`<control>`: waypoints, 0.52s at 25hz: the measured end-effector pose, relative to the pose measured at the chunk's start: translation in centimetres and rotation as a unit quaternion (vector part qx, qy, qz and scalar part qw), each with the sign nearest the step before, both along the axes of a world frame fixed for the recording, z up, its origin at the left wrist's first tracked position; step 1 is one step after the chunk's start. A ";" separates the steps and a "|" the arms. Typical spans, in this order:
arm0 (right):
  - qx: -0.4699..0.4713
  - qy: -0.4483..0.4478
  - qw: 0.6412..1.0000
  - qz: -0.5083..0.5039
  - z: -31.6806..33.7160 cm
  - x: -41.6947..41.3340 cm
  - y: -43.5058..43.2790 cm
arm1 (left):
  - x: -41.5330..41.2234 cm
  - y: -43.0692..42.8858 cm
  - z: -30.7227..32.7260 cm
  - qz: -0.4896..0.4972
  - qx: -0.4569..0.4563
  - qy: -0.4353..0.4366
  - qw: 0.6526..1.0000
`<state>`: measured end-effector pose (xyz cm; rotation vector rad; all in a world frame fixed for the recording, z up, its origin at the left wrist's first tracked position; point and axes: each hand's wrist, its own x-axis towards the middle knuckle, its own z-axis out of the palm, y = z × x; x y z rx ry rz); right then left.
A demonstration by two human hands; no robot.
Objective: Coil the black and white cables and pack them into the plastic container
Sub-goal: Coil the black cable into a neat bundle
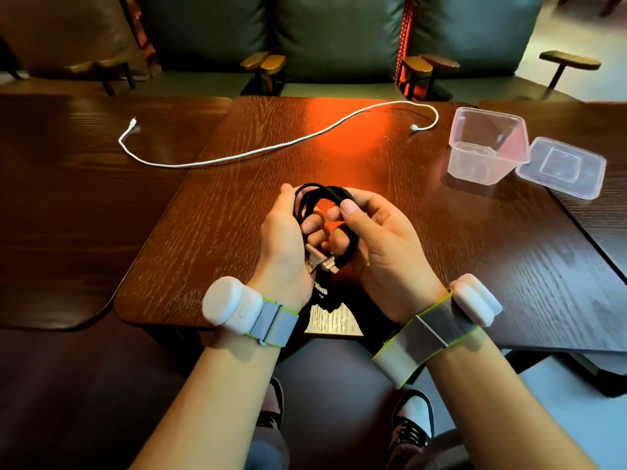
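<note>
The black cable (314, 201) is wound into a loose coil held over the near middle of the table. My left hand (283, 245) grips its left side and my right hand (383, 245) pinches its top right, thumb on the loops. Its two metal plugs (322, 262) hang between my palms. The white cable (271, 147) lies uncoiled in a long curve across the far side of the table. The clear plastic container (488, 149) stands open at the far right, apart from both hands.
The container's clear lid (563, 167) lies flat just right of it. The dark wooden table (220, 232) butts against tables on either side. Padded seats and small wooden armrests stand behind. My shoes show under the near table edge.
</note>
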<state>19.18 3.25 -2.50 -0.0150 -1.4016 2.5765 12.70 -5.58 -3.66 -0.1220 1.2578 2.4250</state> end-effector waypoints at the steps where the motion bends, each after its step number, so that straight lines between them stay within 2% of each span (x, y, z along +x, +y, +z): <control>1: -0.002 -0.004 1.000 -0.003 0.2 0.0 0.1 | 0.1 0.1 -0.2 -0.010 -0.009 0.013 1.000; 5: 0.018 -0.029 0.999 0.003 0.7 -0.1 0.8 | 0.5 0.5 -0.5 -0.041 -0.078 0.154 0.984; 8: 0.069 -0.075 0.995 -0.009 0.5 -0.1 1.4 | 0.7 0.5 -0.7 -0.048 -0.112 0.243 0.962; 13: 0.087 -0.100 0.991 0.012 1.0 0.1 2.6 | 0.8 0.4 -1.2 -0.056 -0.136 0.296 0.944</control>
